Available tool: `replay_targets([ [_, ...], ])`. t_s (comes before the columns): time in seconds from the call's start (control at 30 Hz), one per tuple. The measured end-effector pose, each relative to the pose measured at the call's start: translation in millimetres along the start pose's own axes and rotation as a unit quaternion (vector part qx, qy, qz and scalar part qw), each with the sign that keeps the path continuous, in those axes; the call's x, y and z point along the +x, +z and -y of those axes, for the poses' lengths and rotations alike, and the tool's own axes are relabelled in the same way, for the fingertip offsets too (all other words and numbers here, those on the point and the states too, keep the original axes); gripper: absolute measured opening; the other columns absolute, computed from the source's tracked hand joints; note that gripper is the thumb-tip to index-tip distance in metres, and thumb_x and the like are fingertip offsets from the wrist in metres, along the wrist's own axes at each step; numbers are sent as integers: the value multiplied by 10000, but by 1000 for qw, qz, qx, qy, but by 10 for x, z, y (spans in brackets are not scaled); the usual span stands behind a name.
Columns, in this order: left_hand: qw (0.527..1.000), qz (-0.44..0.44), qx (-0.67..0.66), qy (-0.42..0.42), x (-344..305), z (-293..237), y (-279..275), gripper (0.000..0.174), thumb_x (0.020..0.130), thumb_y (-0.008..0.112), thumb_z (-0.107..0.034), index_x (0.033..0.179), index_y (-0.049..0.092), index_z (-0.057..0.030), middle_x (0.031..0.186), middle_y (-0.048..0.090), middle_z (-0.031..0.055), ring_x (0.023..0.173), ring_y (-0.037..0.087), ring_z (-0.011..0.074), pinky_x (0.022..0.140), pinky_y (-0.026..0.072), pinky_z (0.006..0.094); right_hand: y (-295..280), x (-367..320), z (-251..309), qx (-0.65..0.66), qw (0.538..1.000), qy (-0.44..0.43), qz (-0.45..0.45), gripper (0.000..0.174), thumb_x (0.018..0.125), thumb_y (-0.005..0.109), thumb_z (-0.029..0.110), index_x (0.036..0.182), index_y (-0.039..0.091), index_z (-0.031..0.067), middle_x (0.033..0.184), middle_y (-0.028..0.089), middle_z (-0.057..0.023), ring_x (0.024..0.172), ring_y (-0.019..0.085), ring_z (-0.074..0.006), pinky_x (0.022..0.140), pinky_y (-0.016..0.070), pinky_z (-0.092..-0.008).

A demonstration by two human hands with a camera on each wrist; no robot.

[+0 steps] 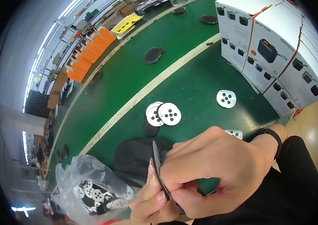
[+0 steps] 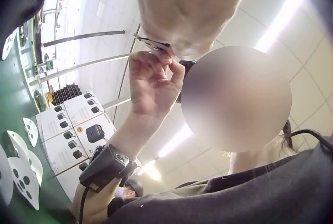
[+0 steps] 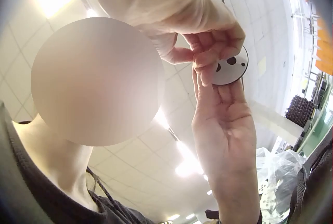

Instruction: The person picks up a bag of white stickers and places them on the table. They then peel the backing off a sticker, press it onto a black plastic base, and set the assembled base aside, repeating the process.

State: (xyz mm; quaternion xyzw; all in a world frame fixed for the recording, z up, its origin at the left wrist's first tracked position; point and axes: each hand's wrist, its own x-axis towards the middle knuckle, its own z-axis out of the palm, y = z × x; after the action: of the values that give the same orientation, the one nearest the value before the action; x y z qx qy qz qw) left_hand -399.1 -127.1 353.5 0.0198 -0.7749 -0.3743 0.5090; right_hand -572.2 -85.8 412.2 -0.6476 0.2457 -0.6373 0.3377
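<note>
A thin round disc with black holes [image 3: 237,70] is between my two hands, pale on one face and black on the other. In the head view the disc [image 1: 156,159] is seen nearly edge-on. My left hand [image 1: 149,202] pinches it from below between thumb and fingers. My right hand [image 1: 219,168] comes over from the right with curled fingers, pinching at the disc's edge; its fingertips are partly hidden in the head view. In the right wrist view the right hand [image 3: 216,39] overlaps the disc's face, and the left hand [image 3: 223,114] supports it from beneath.
Behind the hands lies a black mesh-covered object [image 1: 129,153]. Similar white discs [image 1: 169,114] are stacked on the green table, with another disc [image 1: 226,99] farther right. A clear plastic bag [image 1: 74,176] of discs stands left. Printed boxes [image 1: 267,56] are stacked at back right.
</note>
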Motion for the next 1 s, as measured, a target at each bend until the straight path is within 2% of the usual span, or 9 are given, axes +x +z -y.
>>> replay_targets([
  [0.4,1000,-9,7,1,-24,13,-16,357,802,505,96,1123,455,-53,1056,510,377,974,556,456,917,401,491,16,-17,-4,-22,1000,-4,-10,93,705,546,-41,654,496,17,569,477,-51,464,429,-195,464,369,-270],
  [0.57,997,-66,-30,19,181,13,166,276,838,504,6,1100,426,37,1103,457,411,1047,496,487,909,411,489,-9,-8,-28,-104,994,-9,-20,98,663,558,-19,618,490,35,547,439,-42,467,413,-202,465,361,-279],
  [0.63,993,-108,-33,-40,171,-54,137,277,850,509,-47,1074,416,87,1102,449,421,1066,484,487,901,419,480,43,-45,-144,-132,989,-50,-49,97,643,563,-9,606,488,41,538,417,-40,466,403,-205,470,361,-285],
  [0.67,991,-122,-30,-45,229,-22,163,377,850,533,-114,1074,417,167,1103,445,429,1068,490,471,891,429,452,80,-46,-165,-157,983,-71,-64,94,629,566,-1,604,489,47,541,395,-36,477,395,-209,480,363,-294],
  [0.73,992,-53,-42,-106,243,-92,-9,410,834,545,-97,1103,420,186,1113,440,430,1068,495,452,893,429,441,90,-23,-180,-188,973,-110,-73,89,629,559,-6,605,490,46,552,401,-36,485,398,-208,480,365,-295],
  [0.83,981,-55,75,-168,239,-127,25,319,845,447,-171,1034,504,80,876,593,149,746,553,155,685,438,271,89,-38,-219,-196,970,-124,-69,84,626,555,-11,611,493,43,558,401,-37,496,400,-207,484,369,-295],
  [0.87,978,-39,97,-182,271,-171,-20,299,839,452,-162,999,522,81,836,595,138,726,550,150,672,435,265,87,-46,-235,-194,971,-122,-64,83,625,555,-12,613,494,42,559,400,-38,499,400,-206,485,370,-295],
  [0.97,971,-94,149,-161,326,-169,87,275,821,482,-155,873,594,91,704,594,90,640,530,117,605,411,235,111,-58,-283,-211,965,-141,-66,78,620,552,-20,620,497,36,562,403,-43,494,399,-212,485,375,-295],
  [1.0,969,-81,172,-159,348,-184,69,279,821,491,-160,865,601,93,696,592,79,629,525,107,592,405,227,111,-57,-282,-211,967,-130,-62,82,619,550,-22,611,492,35,554,405,-44,486,400,-211,480,374,-294],
])
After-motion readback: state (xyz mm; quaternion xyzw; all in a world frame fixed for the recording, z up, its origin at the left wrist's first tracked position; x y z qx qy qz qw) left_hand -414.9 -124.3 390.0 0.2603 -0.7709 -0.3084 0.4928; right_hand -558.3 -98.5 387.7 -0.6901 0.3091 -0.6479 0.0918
